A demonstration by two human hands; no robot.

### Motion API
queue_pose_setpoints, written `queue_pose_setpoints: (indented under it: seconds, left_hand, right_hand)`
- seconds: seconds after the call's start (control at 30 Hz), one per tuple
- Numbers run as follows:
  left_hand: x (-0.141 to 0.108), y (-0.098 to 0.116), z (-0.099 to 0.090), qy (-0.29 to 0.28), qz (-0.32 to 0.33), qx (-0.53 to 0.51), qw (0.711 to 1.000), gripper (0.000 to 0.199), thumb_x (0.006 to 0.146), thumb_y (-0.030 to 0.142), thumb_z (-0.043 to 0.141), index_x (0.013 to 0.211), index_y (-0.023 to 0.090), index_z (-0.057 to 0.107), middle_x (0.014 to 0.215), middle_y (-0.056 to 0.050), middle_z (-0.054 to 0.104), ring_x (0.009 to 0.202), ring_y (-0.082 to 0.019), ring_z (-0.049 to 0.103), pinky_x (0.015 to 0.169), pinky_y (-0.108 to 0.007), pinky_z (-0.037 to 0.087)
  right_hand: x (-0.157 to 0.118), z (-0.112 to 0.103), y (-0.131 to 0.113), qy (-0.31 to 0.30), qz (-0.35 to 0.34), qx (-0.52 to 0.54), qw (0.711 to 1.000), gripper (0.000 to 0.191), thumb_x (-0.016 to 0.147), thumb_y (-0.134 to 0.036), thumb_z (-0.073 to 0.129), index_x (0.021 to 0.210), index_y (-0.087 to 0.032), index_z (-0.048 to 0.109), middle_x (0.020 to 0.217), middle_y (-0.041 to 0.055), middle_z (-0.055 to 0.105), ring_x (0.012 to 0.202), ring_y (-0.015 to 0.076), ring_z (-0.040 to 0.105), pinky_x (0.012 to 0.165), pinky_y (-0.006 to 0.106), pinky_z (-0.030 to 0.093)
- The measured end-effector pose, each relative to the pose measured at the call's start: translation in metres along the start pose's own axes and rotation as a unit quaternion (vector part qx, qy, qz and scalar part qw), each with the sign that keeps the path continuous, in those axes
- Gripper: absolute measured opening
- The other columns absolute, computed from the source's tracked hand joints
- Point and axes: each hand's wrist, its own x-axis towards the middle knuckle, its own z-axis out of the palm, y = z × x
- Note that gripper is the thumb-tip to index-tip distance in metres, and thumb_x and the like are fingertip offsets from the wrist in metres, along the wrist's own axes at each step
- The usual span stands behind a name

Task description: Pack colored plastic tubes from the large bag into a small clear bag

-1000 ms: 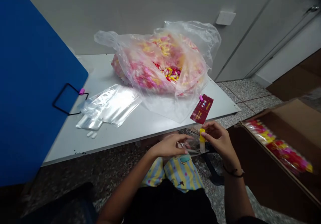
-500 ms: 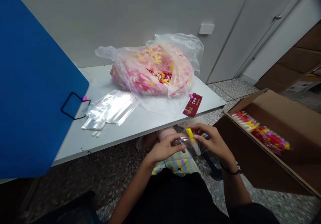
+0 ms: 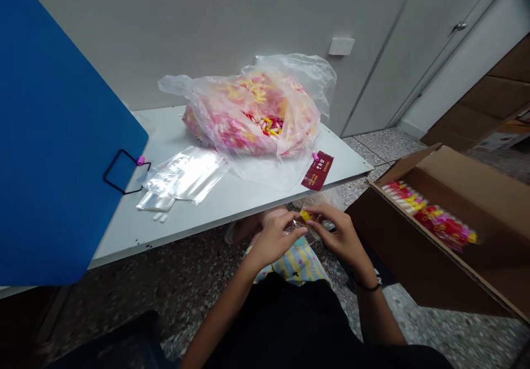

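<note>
Over my lap, my left hand pinches a small clear plastic bag by its edge. My right hand is closed beside it, thumb and fingers on a small yellow plastic piece. This yellow piece sits at the bag's mouth, between both hands; whether its lower end is inside I cannot tell. Beyond my hands, on the white table, rests a large translucent bag filled with small red, yellow, pink and white pieces. Flat clear bags lie in a pile to its left.
An open cardboard box at the right holds packed rows of coloured pieces. A dark red card lies at the table's front right edge. The blue board with a black wire loop stands at the left.
Both hands have drawn slightly closer together, the right one moving left. The yellow piece has shifted left and lower-looking, with its pale lower part no longer showing.
</note>
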Motion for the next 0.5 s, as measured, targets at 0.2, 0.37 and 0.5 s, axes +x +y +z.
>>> queue_pose_setpoints:
  seconds: [0.2, 0.37, 0.5]
  left_hand:
    - [0.0031, -0.0008, 0.0009, 0.022, 0.017, 0.034, 0.999, 0.027, 0.088, 0.033, 0.048, 0.107, 0.017, 0.059, 0.094, -0.004, 0.062, 0.086, -0.018, 0.056, 0.078, -0.027, 0.044]
    - [0.0027, -0.0044, -0.0021, 0.017, -0.002, 0.036, 0.999, 0.020, 0.087, 0.030, 0.048, 0.092, 0.016, 0.060, 0.090, -0.004, 0.061, 0.079, -0.016, 0.054, 0.070, -0.024, 0.042]
    - [0.0043, -0.0051, -0.0014, -0.016, 0.012, 0.017, 1.000, 0.016, 0.088, 0.026, 0.045, 0.085, 0.016, 0.057, 0.081, -0.001, 0.058, 0.075, -0.015, 0.053, 0.066, -0.023, 0.039]
  right_hand:
    - [0.0025, 0.0101, 0.0022, 0.032, -0.006, 0.047, 0.998, 0.021, 0.087, -0.022, 0.053, 0.105, -0.025, 0.065, 0.106, 0.0078, 0.058, 0.101, 0.0212, 0.055, 0.087, 0.037, 0.047]
    - [0.0043, 0.0052, 0.0054, 0.027, 0.022, 0.037, 0.999, 0.012, 0.082, -0.028, 0.061, 0.092, -0.022, 0.066, 0.106, 0.0086, 0.059, 0.102, 0.0237, 0.055, 0.089, 0.039, 0.045]
    - [0.0052, 0.0016, 0.0090, -0.036, 0.028, 0.025, 0.999, 0.011, 0.083, -0.026, 0.061, 0.091, -0.021, 0.065, 0.110, 0.0092, 0.058, 0.105, 0.0239, 0.054, 0.092, 0.039, 0.043]
